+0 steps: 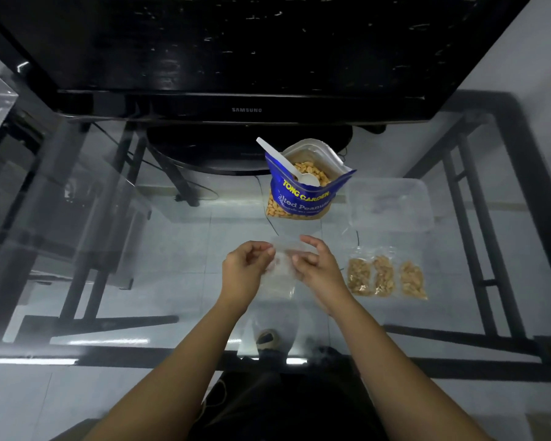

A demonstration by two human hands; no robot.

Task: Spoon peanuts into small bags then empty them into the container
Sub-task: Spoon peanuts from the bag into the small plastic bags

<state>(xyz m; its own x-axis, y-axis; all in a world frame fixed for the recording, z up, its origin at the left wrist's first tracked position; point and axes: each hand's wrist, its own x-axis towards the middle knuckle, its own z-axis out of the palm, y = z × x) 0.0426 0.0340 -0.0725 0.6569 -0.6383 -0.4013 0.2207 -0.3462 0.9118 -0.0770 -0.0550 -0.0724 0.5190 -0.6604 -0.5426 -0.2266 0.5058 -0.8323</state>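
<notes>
At the frame's centre the left hand [247, 268] and right hand [315, 268] hold a small bag [282, 268] between them above the glass table [172, 249]. Just above stands the peanut pouch [303, 198] with a spoon [287, 163] in it. Right of the pouch sits the container [392, 205]; below it, three filled bags [385, 276] lie side by side.

Samsung television [245, 52]: top and sides cut off by the frame edge.
Empty clear bag [282, 268]: edges faint against the glass tabletop [178, 249]; both hands cover its sides.
Plastic spoon [291, 165]: bowl partly sunk among peanuts.
Peanut pouch [299, 195]: label partly folded (first letters unreadable).
Clear container [392, 205]: contents indistinct.
Forearms: cut off at the bottom edge.
</notes>
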